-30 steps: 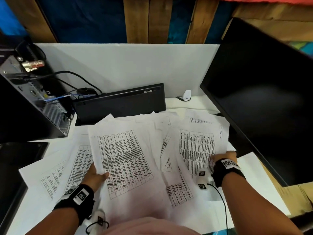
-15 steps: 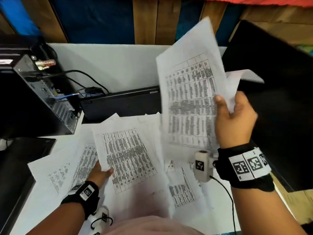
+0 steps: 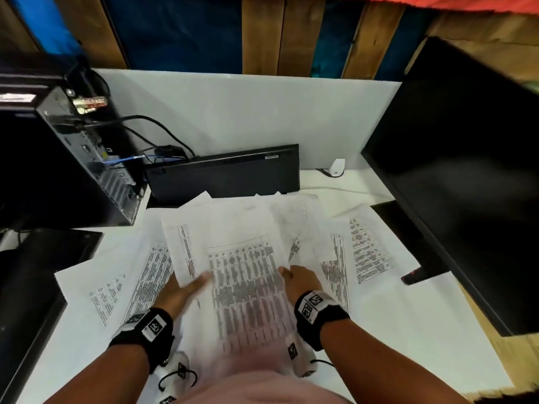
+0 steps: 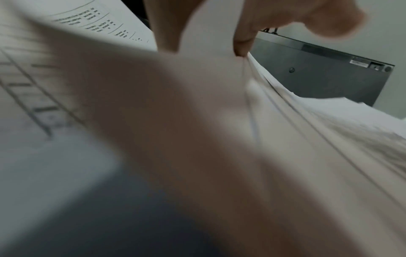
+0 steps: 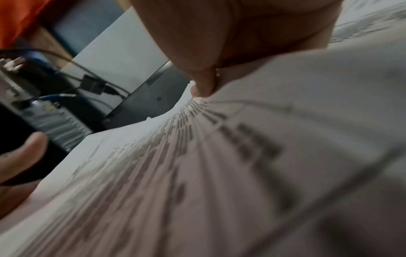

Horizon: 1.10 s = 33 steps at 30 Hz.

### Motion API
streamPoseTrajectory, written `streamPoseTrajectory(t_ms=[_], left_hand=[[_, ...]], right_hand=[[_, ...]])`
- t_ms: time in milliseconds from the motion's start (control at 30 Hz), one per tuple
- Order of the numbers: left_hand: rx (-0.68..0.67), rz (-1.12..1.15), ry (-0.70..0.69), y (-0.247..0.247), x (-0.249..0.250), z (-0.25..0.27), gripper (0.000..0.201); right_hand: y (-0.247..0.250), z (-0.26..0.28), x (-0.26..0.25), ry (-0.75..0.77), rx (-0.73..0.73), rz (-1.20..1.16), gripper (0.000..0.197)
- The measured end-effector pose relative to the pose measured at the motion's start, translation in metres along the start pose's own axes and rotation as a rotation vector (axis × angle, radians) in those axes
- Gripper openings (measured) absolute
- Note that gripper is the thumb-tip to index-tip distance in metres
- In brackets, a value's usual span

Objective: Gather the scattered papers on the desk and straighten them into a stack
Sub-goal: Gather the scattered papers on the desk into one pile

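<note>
Papers (image 3: pixel 248 275) between both hands; left wrist view shows layered edges.

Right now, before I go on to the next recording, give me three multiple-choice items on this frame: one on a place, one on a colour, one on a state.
1. Where is the keyboard?
A. propped on edge against the white partition, behind the papers
B. flat under the monitor
C. on the floor

2. What colour is the monitor screen?
A. white
B. black
C. blue

3. What are the hands doing?
A. both idle
B. only one touches paper
C. both hold the middle sheets

Key: 1 A, it stands against the partition; 2 B, the screen is dark; 3 C, left hand and right hand grip the sheets' side edges.
</note>
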<state>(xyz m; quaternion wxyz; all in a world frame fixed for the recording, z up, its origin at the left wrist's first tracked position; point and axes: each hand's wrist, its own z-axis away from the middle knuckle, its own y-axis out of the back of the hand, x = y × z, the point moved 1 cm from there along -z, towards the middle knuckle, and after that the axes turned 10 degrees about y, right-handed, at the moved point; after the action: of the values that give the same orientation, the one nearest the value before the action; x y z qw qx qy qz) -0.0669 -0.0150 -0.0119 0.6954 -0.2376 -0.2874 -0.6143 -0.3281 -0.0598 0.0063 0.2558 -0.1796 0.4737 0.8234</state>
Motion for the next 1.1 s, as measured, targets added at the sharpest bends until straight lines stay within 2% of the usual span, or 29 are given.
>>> streamPoseTrajectory(t_ms=[67,133,200,233,267,300,367,433,500,567,733,900,967,1100], left_hand=[[0.054,-0.073,-0.014,0.003,-0.004,-0.006,0.096],[0.077,-0.11,0.009,0.006,-0.005,-0.01,0.096],[0.071,-0.094,-0.001,0.007,-0.005,-0.012,0.086],[0.072,-0.078,-0.005,0.007,-0.005,-0.012,0.08],[0.068,-0.064,-0.012,0.006,-0.004,-0.011,0.076],[0.063,-0.037,-0.01,0.006,-0.004,-0.011,0.074],[0.045,0.006,-0.008,0.006,-0.004,-0.012,0.074],[0.051,0.007,-0.001,0.006,-0.003,-0.012,0.081],[0.062,0.016,0.001,0.007,-0.004,-0.013,0.082],[0.061,0.041,0.003,0.005,-0.003,-0.012,0.074],[0.035,0.075,-0.012,0.002,-0.001,-0.009,0.069],[0.021,0.065,-0.01,0.004,-0.002,-0.008,0.067],[0.017,0.055,-0.002,0.004,-0.002,-0.009,0.067],[0.026,0.041,-0.005,0.003,-0.001,-0.008,0.068]], right_hand=[[-0.004,-0.003,-0.005,0.055,-0.001,0.019,0.066],[0.008,-0.008,0.002,-0.014,0.148,-0.013,0.057],[0.033,-0.006,0.025,-0.304,0.48,-0.013,0.056],[0.046,0.001,0.044,-0.494,0.58,-0.044,0.062],[0.056,0.005,0.064,-0.628,0.629,-0.1,0.067],[0.064,0.009,0.084,-0.714,0.602,-0.208,0.07],[0.072,0.005,0.117,-0.755,0.588,-0.455,0.082],[0.083,0.001,0.13,-0.731,0.629,-0.508,0.086],[0.092,-0.01,0.13,-0.637,0.558,-0.517,0.077],[0.103,-0.016,0.127,-0.555,0.532,-0.468,0.063],[0.13,-0.015,0.142,-0.518,0.585,-0.165,0.046],[0.133,-0.011,0.145,-0.329,0.331,-0.045,0.034],[0.121,-0.01,0.134,-0.272,0.287,-0.121,0.038],[0.09,-0.008,0.104,-0.229,0.323,-0.328,0.073]])
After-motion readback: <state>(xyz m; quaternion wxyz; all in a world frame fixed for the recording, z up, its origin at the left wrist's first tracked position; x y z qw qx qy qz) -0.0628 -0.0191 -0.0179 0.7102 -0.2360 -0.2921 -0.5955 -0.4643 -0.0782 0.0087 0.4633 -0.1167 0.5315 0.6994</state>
